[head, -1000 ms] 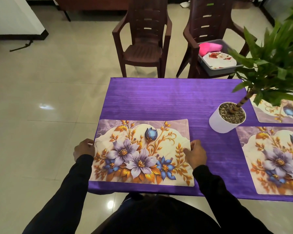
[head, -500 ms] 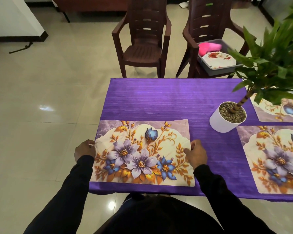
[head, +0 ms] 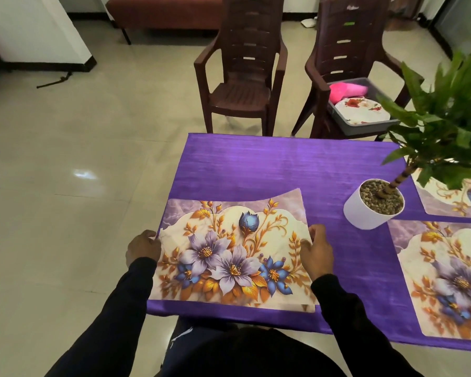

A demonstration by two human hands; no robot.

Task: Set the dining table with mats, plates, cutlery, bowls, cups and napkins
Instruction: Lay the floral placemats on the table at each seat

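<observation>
A floral mat (head: 233, 248) lies at the near left corner of the purple table (head: 283, 170). My left hand (head: 143, 247) pinches its left edge and my right hand (head: 316, 250) pinches its right edge. The mat's far right corner curls up off the cloth. Two more floral mats lie to the right, one near (head: 446, 276) and one farther back (head: 452, 200). A grey tub (head: 365, 126) on the right chair holds a flowered plate (head: 362, 110) and a pink thing (head: 347, 89).
A white pot with a leafy plant (head: 373, 208) stands on the table between the mats; its leaves hang over the right side. Two dark brown plastic chairs (head: 242, 77) stand beyond the table's far edge. Tiled floor lies to the left.
Both hands have lifted the mat's sides a little, and its far right corner now curls up. The view has shifted, with the table further right in the frame.
</observation>
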